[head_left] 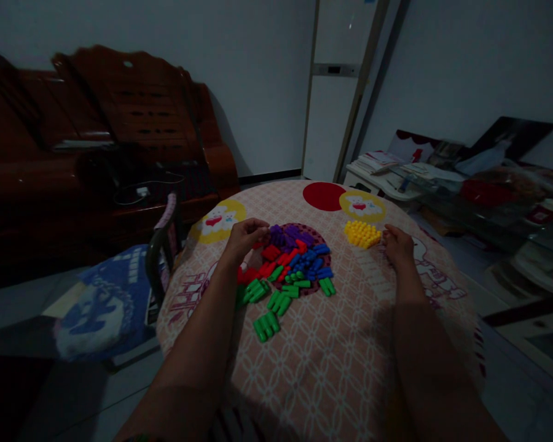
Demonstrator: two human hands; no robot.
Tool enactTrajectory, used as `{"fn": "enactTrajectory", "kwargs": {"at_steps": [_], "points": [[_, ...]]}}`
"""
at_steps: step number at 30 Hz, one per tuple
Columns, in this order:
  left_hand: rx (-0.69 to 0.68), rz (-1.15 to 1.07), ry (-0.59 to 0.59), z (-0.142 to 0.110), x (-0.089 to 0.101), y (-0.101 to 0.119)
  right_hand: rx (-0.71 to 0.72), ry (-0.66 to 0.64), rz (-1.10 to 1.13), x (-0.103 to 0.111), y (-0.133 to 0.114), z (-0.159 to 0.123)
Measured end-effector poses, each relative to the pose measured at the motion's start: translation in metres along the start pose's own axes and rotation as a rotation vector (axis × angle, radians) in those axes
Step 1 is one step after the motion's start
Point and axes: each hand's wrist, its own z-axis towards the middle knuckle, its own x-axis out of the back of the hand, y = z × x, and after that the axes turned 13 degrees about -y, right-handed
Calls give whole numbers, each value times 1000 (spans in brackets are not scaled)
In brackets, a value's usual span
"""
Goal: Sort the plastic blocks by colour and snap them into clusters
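Observation:
My left hand (pixel 247 239) is at the left edge of a pile of plastic building blocks, its fingers bent and closed together. Whatever they may hold is hidden. Beside its fingertips lie purple blocks (pixel 295 234) and red blocks (pixel 271 253). Blue blocks (pixel 311 263) are on the right of the pile, and green blocks (pixel 280 302) spread toward me. Farther right, a tight cluster of yellow blocks (pixel 363 234) rests on the cloth. Just right of it is my right hand (pixel 399 245), fingers curled in and drawn together; anything between them is too small to make out.
A patterned cloth covers the round table (pixel 322 362). A chair (pixel 163 245) with a blue cloth (pixel 115 301) stands at the left, before a wooden sofa (pixel 138 104). At right is a glass-topped cabinet (pixel 461 202) piled with papers and bags.

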Motion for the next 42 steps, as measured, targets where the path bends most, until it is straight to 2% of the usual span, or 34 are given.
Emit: {"fn": "enactTrajectory", "kwargs": {"at_steps": [3, 6, 9, 13, 17, 20, 23, 25, 29, 32, 35, 39, 42], "points": [[9, 145, 124, 1, 9, -7, 27, 69, -53, 7, -14, -1], [62, 425, 213, 2, 16, -14, 117, 114, -47, 8, -43, -4], [131, 712, 271, 3, 20, -23, 233, 16, -24, -4, -78, -13], [190, 961, 357, 3, 28, -38, 414, -224, -98, -37, -112, -31], [231, 975, 252, 3, 32, -45, 481, -461, -265, -71, -120, -49], [199, 900, 142, 6, 21, -42, 498, -601, -348, -82, -117, -56], [146, 873, 29, 9, 2, -38, 519, -632, -390, -79, -115, -57], [128, 910, 2, 10, -9, -36, 503, -616, -425, -72, -118, -58], [139, 946, -12, 10, -15, -35, 408, -649, -471, -57, -128, -60], [138, 913, -9, 10, -9, -37, 326, -565, -347, -45, -127, -51], [114, 894, 2, 12, -3, -40, 232, -334, -135, -24, -108, -32], [97, 884, 5, 12, 0, -42, 131, 42, -38, 14, -58, -11], [116, 913, -6, 12, -1, -40, -4, 210, -35, 30, -14, -5]]}}
